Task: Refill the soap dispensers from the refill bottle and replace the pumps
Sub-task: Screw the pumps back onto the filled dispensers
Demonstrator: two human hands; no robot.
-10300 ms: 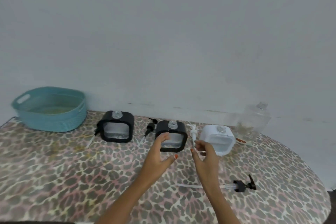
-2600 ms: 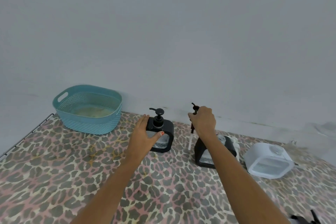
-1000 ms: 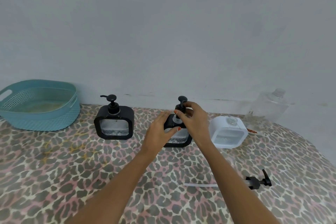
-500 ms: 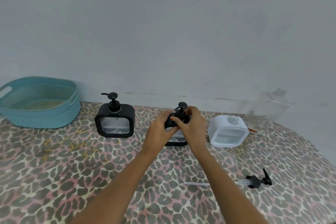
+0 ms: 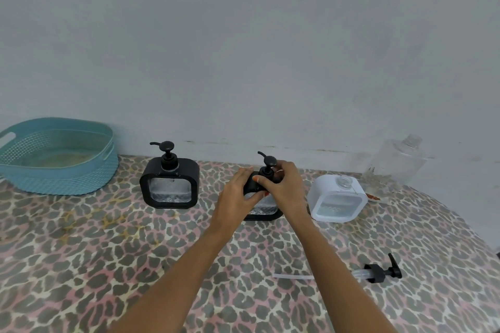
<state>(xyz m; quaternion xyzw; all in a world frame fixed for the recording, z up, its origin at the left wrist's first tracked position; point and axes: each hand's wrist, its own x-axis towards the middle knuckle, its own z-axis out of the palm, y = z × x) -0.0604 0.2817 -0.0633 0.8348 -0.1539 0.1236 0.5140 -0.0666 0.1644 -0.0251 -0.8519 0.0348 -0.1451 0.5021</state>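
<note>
The middle black dispenser [image 5: 267,211] stands on the table [image 5: 108,238], between the pumped black dispenser [image 5: 170,184] and the open white dispenser [image 5: 336,199]. Your right hand [image 5: 284,189] curls round its pump [image 5: 270,161]. Your left hand [image 5: 235,200] grips its body.

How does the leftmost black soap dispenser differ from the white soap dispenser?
The leftmost black soap dispenser has a black casing, the white soap dispenser a white one. The black one has its pump fitted; the white one has none. Both stand upright with clear front windows.
</note>
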